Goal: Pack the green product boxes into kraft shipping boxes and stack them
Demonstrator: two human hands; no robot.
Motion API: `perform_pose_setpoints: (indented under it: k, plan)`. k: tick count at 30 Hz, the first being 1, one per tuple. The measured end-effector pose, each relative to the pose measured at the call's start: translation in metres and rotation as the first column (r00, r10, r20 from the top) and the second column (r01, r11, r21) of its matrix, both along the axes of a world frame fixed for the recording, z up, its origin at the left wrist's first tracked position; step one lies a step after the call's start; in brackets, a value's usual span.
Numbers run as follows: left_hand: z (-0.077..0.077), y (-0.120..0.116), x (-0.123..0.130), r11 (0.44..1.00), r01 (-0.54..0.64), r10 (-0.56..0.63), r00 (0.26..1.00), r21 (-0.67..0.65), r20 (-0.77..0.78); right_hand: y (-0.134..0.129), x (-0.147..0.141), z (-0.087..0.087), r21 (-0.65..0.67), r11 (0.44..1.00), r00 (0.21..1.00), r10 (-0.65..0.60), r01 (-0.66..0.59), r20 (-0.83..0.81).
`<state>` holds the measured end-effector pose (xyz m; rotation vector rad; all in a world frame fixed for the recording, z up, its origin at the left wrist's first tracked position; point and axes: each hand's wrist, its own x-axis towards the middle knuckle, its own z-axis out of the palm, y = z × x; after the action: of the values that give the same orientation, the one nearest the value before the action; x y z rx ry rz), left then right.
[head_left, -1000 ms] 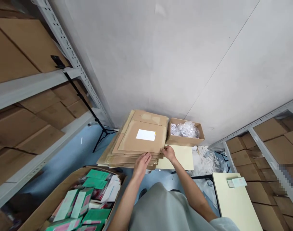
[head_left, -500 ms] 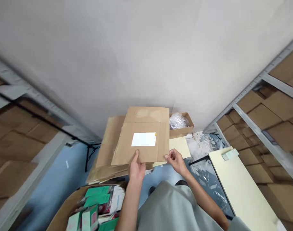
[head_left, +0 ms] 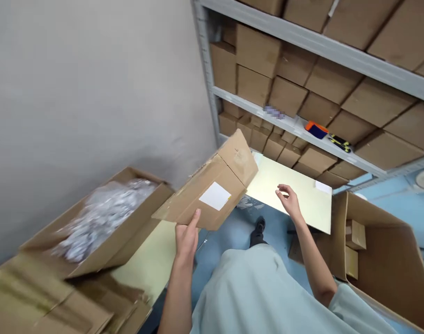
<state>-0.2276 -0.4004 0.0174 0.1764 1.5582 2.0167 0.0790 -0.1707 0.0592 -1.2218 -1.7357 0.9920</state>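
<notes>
A flattened cardboard box [head_left: 187,199] with a white label [head_left: 215,195] hangs tilted in front of me. My left hand [head_left: 188,234] grips its lower edge, thumb on top and fingers underneath. To the right, my right hand [head_left: 287,198] is raised over a cream table [head_left: 295,190], fingers curled loosely and apart from the thumb, holding nothing. The upper end of the cardboard overlaps the table's left end in view.
An open carton [head_left: 128,246] of clear plastic bags stands at the left, above stacked flat cardboard [head_left: 68,311]. Shelves [head_left: 302,130] full of cartons line the upper right. A large open box [head_left: 382,260] stands at the lower right, holding small boxes.
The view has turned right, towards the shelves. My right hand has let go of the cardboard and moved away to the right. The cardboard, still in my left hand, is now lifted and tilted.
</notes>
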Motion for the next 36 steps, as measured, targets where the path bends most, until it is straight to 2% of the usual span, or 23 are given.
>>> perform_pose_setpoints:
  k: [3,6,8,10,12,14,16,20,24,27,30,31,33,36]
  plan:
    - [-0.004,0.071,0.009,0.971,0.228,-0.231,0.972,-0.066,-0.04,0.065,0.051,-0.002,0.026,0.995,0.995,-0.094,0.095,-0.025]
    - [-0.007,0.148,0.023,0.882,0.439,-0.46,0.881,-0.169,-0.11,0.122,0.094,-0.005,0.013,0.996,0.995,-0.088,0.088,-0.043]
    - [-0.01,0.199,0.037,0.816,0.525,-0.567,0.808,-0.242,-0.16,0.149,0.121,-0.009,-0.026,0.998,0.997,-0.06,0.059,-0.054]
    - [-0.013,0.249,0.053,0.792,0.552,-0.605,0.766,-0.261,-0.216,0.165,0.145,-0.014,-0.064,0.996,0.996,-0.069,0.065,-0.062]
    - [-0.019,0.293,0.07,0.813,0.537,-0.582,0.767,-0.227,-0.272,0.169,0.166,-0.023,-0.09,0.989,0.992,-0.118,0.113,-0.052]
    - [-0.027,0.329,0.084,0.831,0.522,-0.556,0.774,-0.192,-0.303,0.166,0.179,-0.036,-0.111,0.978,0.983,-0.182,0.177,-0.03]
    - [-0.035,0.357,0.096,0.813,0.553,-0.582,0.756,-0.183,-0.3,0.157,0.186,-0.052,-0.125,0.959,0.966,-0.256,0.253,-0.011]
    - [-0.044,0.389,0.11,0.718,0.664,-0.695,0.668,-0.208,-0.265,0.137,0.184,-0.082,-0.131,0.883,0.892,-0.451,0.451,0.034]
    - [-0.042,0.403,0.116,0.629,0.748,-0.776,0.585,-0.212,-0.236,0.126,0.173,-0.096,-0.172,0.811,0.829,-0.552,0.559,0.092]
    - [-0.04,0.411,0.121,0.56,0.803,-0.825,0.516,-0.203,-0.231,0.126,0.167,-0.098,-0.198,0.809,0.833,-0.537,0.553,0.135]
    - [-0.042,0.414,0.131,0.444,0.868,-0.889,0.398,-0.22,-0.225,0.13,0.162,-0.097,-0.195,0.857,0.879,-0.458,0.476,0.131]
    - [-0.042,0.414,0.135,0.422,0.876,-0.9,0.374,-0.233,-0.222,0.132,0.161,-0.096,-0.201,0.875,0.897,-0.426,0.441,0.116]
    - [-0.044,0.412,0.142,0.425,0.863,-0.902,0.377,-0.274,-0.211,0.135,0.159,-0.092,-0.221,0.887,0.914,-0.394,0.405,0.091]
    - [-0.042,0.404,0.146,0.49,0.801,-0.872,0.456,-0.345,-0.181,0.132,0.161,-0.082,-0.264,0.854,0.892,-0.445,0.448,0.077]
